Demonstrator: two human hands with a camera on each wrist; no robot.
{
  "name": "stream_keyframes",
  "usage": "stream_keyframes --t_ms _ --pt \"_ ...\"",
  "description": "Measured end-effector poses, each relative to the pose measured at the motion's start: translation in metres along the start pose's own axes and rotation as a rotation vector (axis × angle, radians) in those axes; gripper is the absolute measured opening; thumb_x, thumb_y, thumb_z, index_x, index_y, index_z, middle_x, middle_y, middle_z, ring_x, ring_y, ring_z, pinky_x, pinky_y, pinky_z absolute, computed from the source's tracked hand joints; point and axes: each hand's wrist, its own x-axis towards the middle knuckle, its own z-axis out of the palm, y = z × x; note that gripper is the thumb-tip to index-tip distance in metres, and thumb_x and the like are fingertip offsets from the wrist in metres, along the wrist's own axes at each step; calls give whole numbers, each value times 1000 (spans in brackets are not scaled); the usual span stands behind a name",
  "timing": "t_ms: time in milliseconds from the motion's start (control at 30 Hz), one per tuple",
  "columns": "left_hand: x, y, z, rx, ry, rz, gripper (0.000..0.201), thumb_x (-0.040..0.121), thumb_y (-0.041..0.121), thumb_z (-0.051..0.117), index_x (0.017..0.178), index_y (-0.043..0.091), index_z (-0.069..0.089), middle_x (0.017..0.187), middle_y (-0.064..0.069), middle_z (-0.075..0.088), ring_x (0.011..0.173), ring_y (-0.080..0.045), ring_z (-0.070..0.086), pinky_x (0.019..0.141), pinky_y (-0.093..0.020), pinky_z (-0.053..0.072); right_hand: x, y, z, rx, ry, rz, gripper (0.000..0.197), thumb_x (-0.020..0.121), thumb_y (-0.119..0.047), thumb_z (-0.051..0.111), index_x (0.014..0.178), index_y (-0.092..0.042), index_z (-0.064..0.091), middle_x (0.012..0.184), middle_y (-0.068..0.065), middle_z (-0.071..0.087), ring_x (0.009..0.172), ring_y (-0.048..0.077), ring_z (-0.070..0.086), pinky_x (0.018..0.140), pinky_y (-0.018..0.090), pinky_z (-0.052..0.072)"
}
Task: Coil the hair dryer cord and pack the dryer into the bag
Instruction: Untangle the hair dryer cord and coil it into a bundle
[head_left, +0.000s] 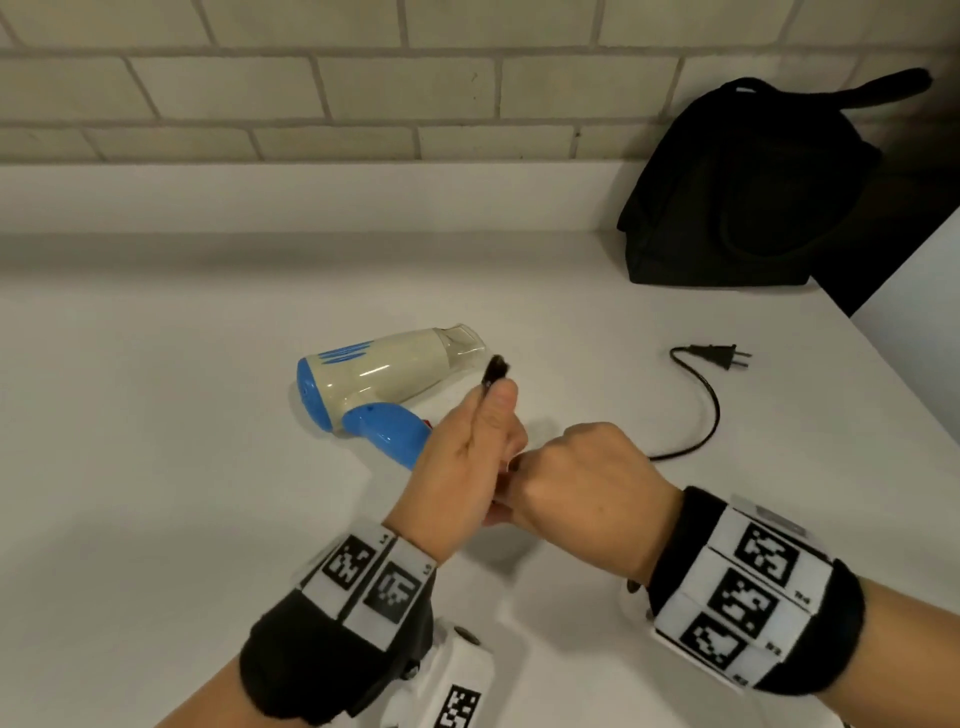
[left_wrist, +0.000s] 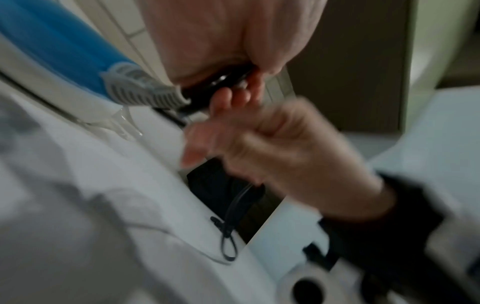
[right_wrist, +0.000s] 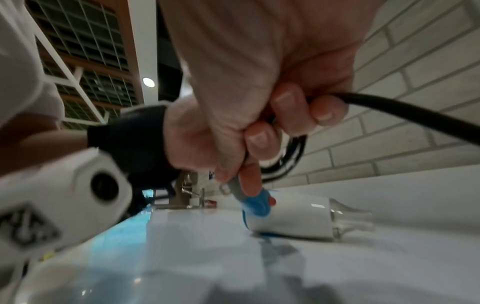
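Hair dryer lies on its side on the white tabletop, nozzle toward 2 o'clock, blue handle toward 5 o'clock; the handle's lower end is hidden behind the left hand. Left grip is closed on several gathered loops of the black cord, thumb pressed on top; only a short dark bend of the bundle shows above the thumb in the head view, and the loop count cannot be made out. Right hand, touching the left at its 3 o'clock side, has its fingers curled around the cord, as the right wrist view shows. From there the loose cord curves across the tabletop to the plug, which lies flat. Black bag stands at 1 o'clock against the tiled wall; whether it is unzipped cannot be told. Left wrist view is heavily blurred.
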Motion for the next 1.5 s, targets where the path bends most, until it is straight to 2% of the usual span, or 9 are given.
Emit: stream_keyframes --t_ms 133,233,467,600,700,933,1167,1300,1500 --pt "-3 -13 0 66 -68 54 55 79 48 24 69 0 49 58 2 44 51 -2 43 54 -12 38 -2 8 -18 298 39 34 35 72 -55 43 55 -32 63 50 -15 63 38 7 50 39 15 25" --pt "-5 -22 1 88 -143 61 55 89 55 24 61 13 47 52 4 46 53 -9 47 58 -22 43 -5 16 -29 514 -90 80 38 69 -61 44 66 -28 63 56 -20 59 56 1 45 50 12 26" --pt "-11 -23 -6 -90 -246 -135 51 83 60 25 52 19 25 33 9 27 36 -6 21 37 -13 21 -6 50 -34 751 -50 201 12 76 -53 52 77 -41 50 55 -4 51 57 14 48 55 33 41" --pt "-10 -19 -12 -147 -268 -125 50 81 51 30 39 23 27 29 10 24 32 -5 19 38 -15 20 0 41 -24 661 -102 142 54 74 -68 38 117 -35 44 80 -29 43 72 -16 45 65 18 39" --pt "-10 -20 -18 -199 -248 -166 54 70 64 37 35 24 30 28 11 24 30 -5 21 43 -23 19 4 30 -16 646 -156 88 57 75 -62 45 118 -26 42 95 -21 39 75 -21 42 62 11 33" --pt "-10 -13 -18 -494 -205 -288 53 79 60 34 41 24 36 30 13 23 26 -3 18 37 -18 31 13 17 -2 871 -117 170 18 95 -21 39 103 -5 41 75 11 61 68 25 59 64 33 48" --pt "-10 -17 -18 -560 -250 -270 50 83 57 29 47 23 33 34 12 26 27 -3 22 46 -20 43 14 16 7 708 51 176 49 83 -51 23 104 -11 43 55 7 48 47 27 44 49 36 41" --pt "-10 -11 -17 -560 -222 -296 40 75 51 35 47 22 33 33 12 25 27 -4 22 46 -21 43 13 16 10 585 161 184 47 82 -65 12 95 -25 33 47 3 38 40 27 37 42 32 35" --pt "-3 -4 -16 -650 -113 -307 39 71 49 44 46 22 33 32 11 22 26 -4 15 35 -19 24 23 16 7 578 204 267 48 86 -49 28 100 -11 54 48 2 41 41 26 39 43 32 38"
